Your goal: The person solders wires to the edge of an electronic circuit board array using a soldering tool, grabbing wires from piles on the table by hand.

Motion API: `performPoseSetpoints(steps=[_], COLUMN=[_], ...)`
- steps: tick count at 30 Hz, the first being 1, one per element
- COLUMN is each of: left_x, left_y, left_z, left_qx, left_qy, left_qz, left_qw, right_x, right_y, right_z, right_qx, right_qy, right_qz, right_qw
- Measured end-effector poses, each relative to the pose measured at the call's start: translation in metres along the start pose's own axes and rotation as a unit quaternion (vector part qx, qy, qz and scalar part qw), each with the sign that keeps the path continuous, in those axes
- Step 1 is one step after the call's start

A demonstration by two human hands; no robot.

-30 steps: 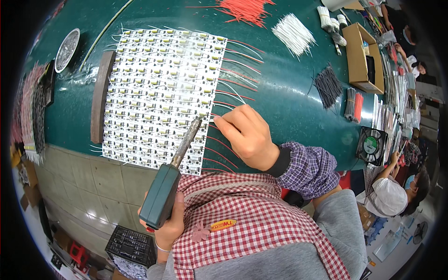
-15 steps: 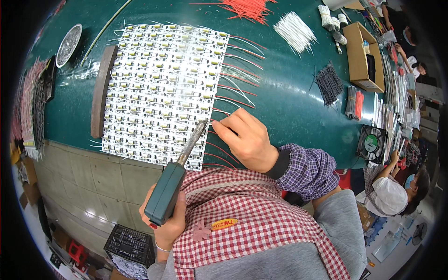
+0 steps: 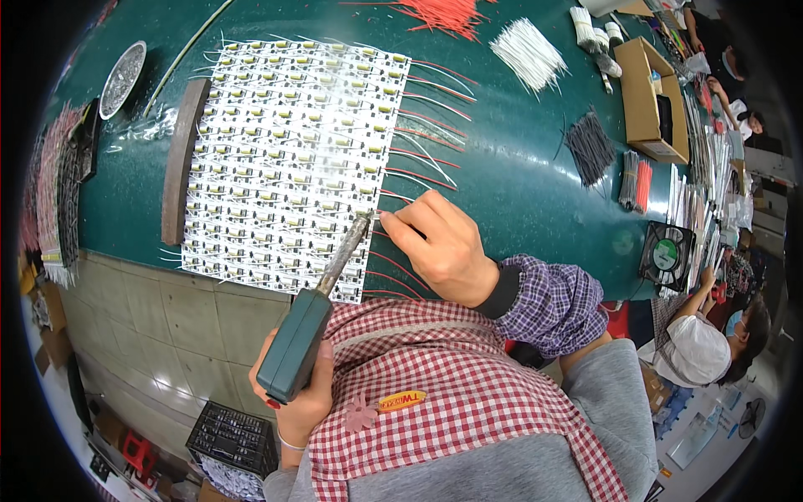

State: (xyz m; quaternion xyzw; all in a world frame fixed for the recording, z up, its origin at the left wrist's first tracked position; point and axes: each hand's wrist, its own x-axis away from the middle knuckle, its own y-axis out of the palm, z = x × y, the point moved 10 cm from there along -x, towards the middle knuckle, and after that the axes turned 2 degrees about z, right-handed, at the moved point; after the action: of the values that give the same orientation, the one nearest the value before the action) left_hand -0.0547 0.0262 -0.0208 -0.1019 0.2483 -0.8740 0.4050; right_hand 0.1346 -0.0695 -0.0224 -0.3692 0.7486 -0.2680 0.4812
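A white panel of many small circuit boards (image 3: 284, 180) lies on the green table, dotted with yellow components and short white leads. In my left hand (image 3: 314, 406) is a soldering gun (image 3: 297, 345) with a dark green body. Its metal barrel slants up and to the right, and the tip meets the panel's right edge. Beside that tip, my right hand (image 3: 443, 251) is closed in a pinch on a thin wire, mostly hidden by the fingers. Red and white wires (image 3: 435, 92) stick out from the right edge above and below this spot.
A dark wooden bar (image 3: 184, 163) lies along the panel's left side. Beyond it stands a metal bowl (image 3: 123, 81). Bundles of red wires (image 3: 439, 15), white wires (image 3: 529, 54) and black wires (image 3: 590, 149) lie farther off. At right are a cardboard box (image 3: 652, 100) and a small fan (image 3: 667, 253).
Hardly anything differs. The soldering tip and the pinching right hand stay at the same spot on the panel's edge, with only a very slight shift.
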Motion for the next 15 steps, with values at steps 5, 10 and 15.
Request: performPoseSetpoints(steps=[5, 10, 15], left_x=[0.013, 0.013, 0.017], left_y=[-0.012, -0.012, -0.013], left_z=[-0.013, -0.007, -0.01], left_qx=[-0.004, 0.009, 0.019], left_qy=[-0.032, -0.042, -0.042], left_qz=[0.043, 0.048, 0.043], left_qw=[0.999, 0.998, 0.998], right_x=[0.0, 0.001, 0.0], right_y=[0.0, -0.002, -0.008], right_z=[0.001, 0.001, -0.004], right_qx=[-0.005, -0.007, -0.008], right_qy=[0.01, 0.015, 0.003], right_qz=[-0.007, 0.0, 0.033], right_qw=[1.0, 1.0, 0.999])
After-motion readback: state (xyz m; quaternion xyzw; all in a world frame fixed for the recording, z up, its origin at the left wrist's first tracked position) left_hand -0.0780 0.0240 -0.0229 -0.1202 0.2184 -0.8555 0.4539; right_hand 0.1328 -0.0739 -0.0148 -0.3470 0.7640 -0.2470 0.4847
